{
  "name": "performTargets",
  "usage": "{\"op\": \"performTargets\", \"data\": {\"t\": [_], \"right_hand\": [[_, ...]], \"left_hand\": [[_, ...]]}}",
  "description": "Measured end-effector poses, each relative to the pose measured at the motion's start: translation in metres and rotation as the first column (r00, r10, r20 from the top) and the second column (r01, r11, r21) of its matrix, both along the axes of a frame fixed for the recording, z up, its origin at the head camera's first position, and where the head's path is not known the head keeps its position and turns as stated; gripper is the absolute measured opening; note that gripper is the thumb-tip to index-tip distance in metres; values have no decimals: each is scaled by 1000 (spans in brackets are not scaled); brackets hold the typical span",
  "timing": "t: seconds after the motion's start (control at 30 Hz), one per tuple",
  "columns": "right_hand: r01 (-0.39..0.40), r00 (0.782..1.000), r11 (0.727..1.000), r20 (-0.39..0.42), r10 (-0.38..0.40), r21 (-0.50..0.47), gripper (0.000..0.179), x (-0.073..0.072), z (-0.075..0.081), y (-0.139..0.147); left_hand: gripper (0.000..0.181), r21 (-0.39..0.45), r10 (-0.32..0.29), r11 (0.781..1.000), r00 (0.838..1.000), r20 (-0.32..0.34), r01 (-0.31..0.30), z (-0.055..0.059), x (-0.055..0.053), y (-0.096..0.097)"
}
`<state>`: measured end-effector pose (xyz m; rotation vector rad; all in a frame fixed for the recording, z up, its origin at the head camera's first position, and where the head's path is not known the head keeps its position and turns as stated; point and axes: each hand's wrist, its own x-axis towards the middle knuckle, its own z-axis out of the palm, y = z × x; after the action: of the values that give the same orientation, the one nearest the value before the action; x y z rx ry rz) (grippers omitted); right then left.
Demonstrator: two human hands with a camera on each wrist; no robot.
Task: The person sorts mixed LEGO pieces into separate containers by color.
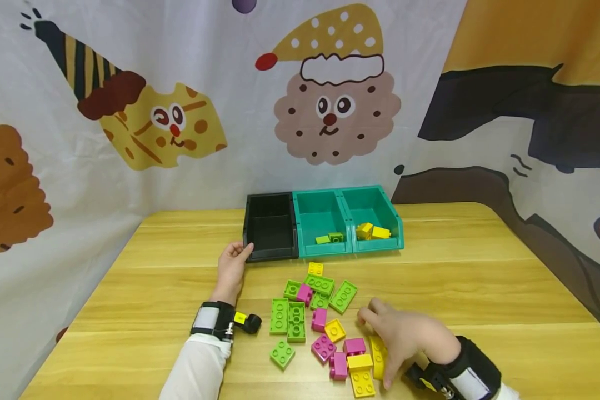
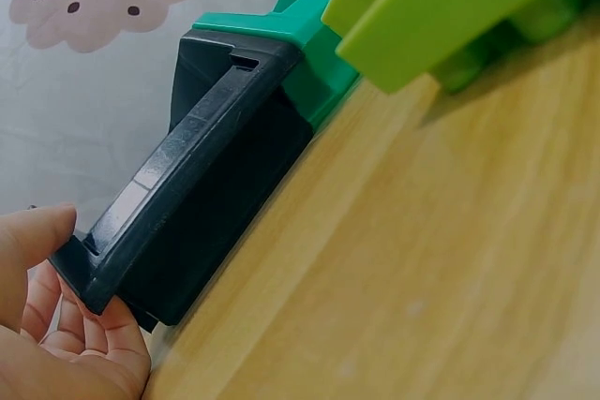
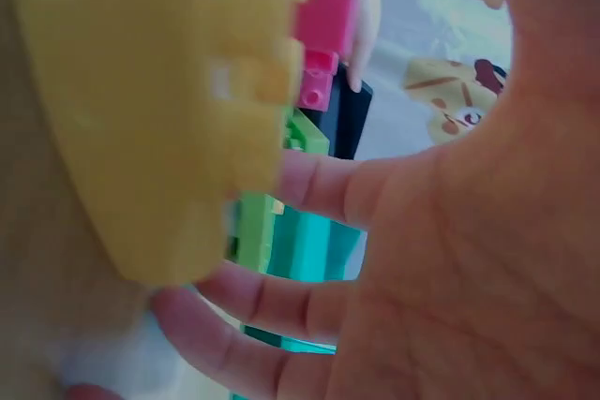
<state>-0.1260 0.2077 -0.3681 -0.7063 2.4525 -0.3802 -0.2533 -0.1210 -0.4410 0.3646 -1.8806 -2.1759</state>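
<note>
My left hand (image 1: 231, 268) grips the near left corner of a black bin (image 1: 271, 253), thumb on top of its rim and fingers curled below, as the left wrist view shows. My right hand (image 1: 405, 336) arches over a long yellow block (image 1: 378, 357) at the right end of a loose pile, its fingers spread and loosely bent. In the right wrist view the fingertips come right up to the yellow block (image 3: 159, 119), which looms large and blurred. Beside it lie a yellow block (image 1: 360, 362) and magenta blocks (image 1: 338, 366).
Joined to the black bin, a teal bin (image 1: 320, 204) with green blocks (image 1: 329, 239) and another teal bin (image 1: 365, 200) with yellow blocks (image 1: 374, 231) stand along the table's back. Several green blocks (image 1: 279, 316) lie between my hands. A printed cloth (image 1: 205, 183) hangs behind.
</note>
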Motion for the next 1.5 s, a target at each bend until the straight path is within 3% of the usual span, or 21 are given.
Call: {"op": "performTargets", "data": {"t": [0.43,0.67,0.93,1.17,1.5], "right_hand": [[44,999,997,0,-44,60,61,3,-10,-4],[25,999,999,-34,-23,47,56,1,-11,-3],[17,996,1000,-86,-17,7,52,1,-9,-1],[61,994,996,-83,-66,-58,50,-1,-4,4],[7,978,993,-205,-30,-116,49,-4,-6,4]], "left_hand": [[14,-14,4,1000,1000,6,-4,-1,0,0],[14,0,-8,1000,1000,7,8,2,2,0],[14,-1,-26,1000,999,24,26,1,0,-2],[17,-15,-20,1000,1000,16,21,4,3,1],[14,-32,-8,999,1000,9,8,2,3,1]]}}
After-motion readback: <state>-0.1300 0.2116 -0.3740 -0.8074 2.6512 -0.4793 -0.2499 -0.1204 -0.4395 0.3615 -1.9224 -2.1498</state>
